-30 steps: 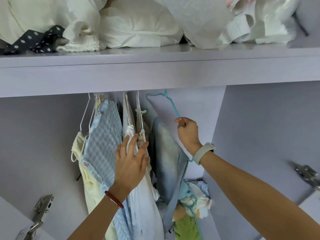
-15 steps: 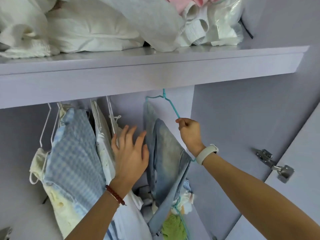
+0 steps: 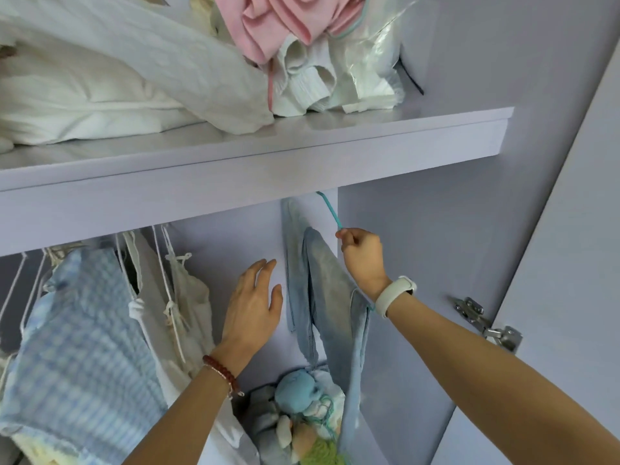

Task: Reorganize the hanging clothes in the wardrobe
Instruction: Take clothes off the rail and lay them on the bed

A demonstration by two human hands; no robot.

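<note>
— Several garments hang at the far left: a blue-and-white checked shirt point(image 3: 84, 330) on thin white wire hangers point(image 3: 20, 297), then a white strappy top point(image 3: 188, 297) just right of it, all under the pale lilac wardrobe shelf point(image 3: 302, 169).

— And the hands?

— Left hand point(image 3: 253, 307), with a red bead bracelet point(image 3: 223, 374) on its wrist, has its fingers straight and spread, holding nothing, in the gap between the white top and the faded light-blue denim garment point(image 3: 322, 290). I cannot tell whether it touches the back panel.

— Further right?

— Right hand point(image 3: 362, 255), a white wristband point(image 3: 396, 295) on its wrist, pinches the thin teal wire hanger point(image 3: 330, 209) carrying the denim; the hanger's top runs up behind the shelf edge.

— Anything else?

— White bedding point(image 3: 100, 88) and pink cloth point(image 3: 275, 25) lie piled on the shelf, soft toys point(image 3: 302, 407) sit low and near, and a metal door hinge point(image 3: 486, 323) is at the right.
</note>
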